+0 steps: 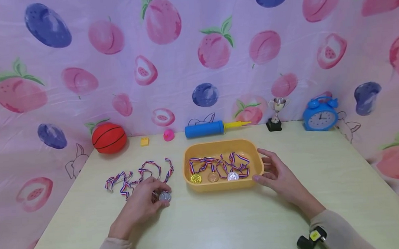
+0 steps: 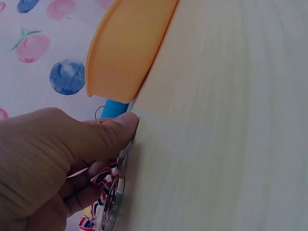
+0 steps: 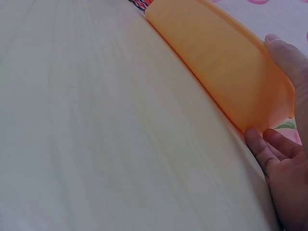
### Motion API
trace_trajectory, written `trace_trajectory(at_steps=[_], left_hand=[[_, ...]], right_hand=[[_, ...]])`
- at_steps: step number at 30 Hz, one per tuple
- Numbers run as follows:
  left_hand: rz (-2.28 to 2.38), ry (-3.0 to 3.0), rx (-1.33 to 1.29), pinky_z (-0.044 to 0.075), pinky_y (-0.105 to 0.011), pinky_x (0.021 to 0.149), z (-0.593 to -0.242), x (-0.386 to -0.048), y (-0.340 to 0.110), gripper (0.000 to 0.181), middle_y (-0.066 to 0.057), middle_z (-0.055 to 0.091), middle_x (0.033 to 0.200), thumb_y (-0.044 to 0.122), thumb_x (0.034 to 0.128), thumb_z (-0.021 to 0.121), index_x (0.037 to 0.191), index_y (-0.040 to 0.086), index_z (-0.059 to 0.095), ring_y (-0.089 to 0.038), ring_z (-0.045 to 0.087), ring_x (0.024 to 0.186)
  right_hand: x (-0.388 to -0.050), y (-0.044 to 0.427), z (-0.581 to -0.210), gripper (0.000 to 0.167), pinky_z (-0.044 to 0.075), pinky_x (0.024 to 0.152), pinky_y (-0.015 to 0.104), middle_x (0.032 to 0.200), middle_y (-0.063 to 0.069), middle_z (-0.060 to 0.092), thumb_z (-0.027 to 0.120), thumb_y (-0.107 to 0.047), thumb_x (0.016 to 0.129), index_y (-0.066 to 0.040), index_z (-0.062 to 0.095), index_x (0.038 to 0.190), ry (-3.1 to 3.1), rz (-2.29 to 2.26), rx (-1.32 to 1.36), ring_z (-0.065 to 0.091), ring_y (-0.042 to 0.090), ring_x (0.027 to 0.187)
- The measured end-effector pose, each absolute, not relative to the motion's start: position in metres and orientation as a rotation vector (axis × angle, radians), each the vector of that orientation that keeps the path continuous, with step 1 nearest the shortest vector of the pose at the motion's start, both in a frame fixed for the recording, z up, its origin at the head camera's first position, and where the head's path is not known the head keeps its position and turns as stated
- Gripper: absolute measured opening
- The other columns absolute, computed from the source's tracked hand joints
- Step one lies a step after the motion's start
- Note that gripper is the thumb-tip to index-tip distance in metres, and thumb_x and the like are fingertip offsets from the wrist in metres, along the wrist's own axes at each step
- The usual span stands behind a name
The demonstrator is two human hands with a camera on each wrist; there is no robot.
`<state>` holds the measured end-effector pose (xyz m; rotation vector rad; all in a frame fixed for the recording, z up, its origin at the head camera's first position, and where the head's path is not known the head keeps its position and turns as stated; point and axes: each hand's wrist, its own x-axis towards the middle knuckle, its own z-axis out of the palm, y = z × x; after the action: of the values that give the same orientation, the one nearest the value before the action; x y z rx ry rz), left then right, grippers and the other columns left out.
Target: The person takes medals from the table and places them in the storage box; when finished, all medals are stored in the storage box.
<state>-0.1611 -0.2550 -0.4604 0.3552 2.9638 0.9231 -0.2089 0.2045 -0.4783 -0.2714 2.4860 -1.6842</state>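
My left hand (image 1: 142, 201) holds a silver medal (image 1: 165, 196) between thumb and fingers at the table surface; in the left wrist view, the hand (image 2: 53, 159) partly hides a medal (image 2: 113, 204) and its ribbon. Striped ribbons (image 1: 123, 183) lie loosely tangled beyond this hand. My right hand (image 1: 282, 180) rests at the right end of a yellow-orange tub (image 1: 222, 186), thumb by its near corner. In the right wrist view, relaxed fingers (image 3: 257, 144) touch the tub's (image 3: 216, 62) lower end. Inside the tub are a gold medal (image 1: 196, 178), a bronze medal (image 1: 213, 176) and a silver medal (image 1: 233, 176) with ribbons.
Along the back stand or lie a red ball (image 1: 109, 138), a yellow block (image 1: 144, 141), a pink duck (image 1: 168, 135), a blue pump (image 1: 204, 129), a small trophy (image 1: 275, 115) and a blue alarm clock (image 1: 320, 114). A fruit-patterned curtain (image 1: 183, 62) hangs behind the table (image 1: 217, 224).
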Motion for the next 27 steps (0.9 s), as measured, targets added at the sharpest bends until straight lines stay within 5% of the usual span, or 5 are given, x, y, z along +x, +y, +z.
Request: trace_trajectory(at_steps=[8,27], left_hand=[[1.019,2.930,0.488,0.061,-0.023,0.075,-0.4581,-0.1585,-0.2547,0.037,0.002,0.066,0.110,0.004,0.0856,0.096,0.117,0.020,0.085,-0.014,0.065,0.090],[1.119,2.995,0.427,0.062,-0.026,0.082,-0.4544,-0.1608,-0.2550,0.046,0.004,0.070,0.116,-0.004,0.0793,0.099,0.118,0.019,0.087,-0.015,0.066,0.096]], right_hand=[[-0.2092,0.2040,-0.4782,0.096,0.061,0.106,0.030,0.162,0.017,0.049,0.086,-0.036,0.100,-0.034,0.026,0.176,2.501,-1.671,-0.271,0.060,0.040,0.144],[-0.2095,0.2053,-0.4795,0.095,0.061,0.104,0.026,0.162,0.017,0.050,0.086,-0.034,0.101,-0.035,0.028,0.175,2.488,-1.687,-0.286,0.059,0.041,0.144]])
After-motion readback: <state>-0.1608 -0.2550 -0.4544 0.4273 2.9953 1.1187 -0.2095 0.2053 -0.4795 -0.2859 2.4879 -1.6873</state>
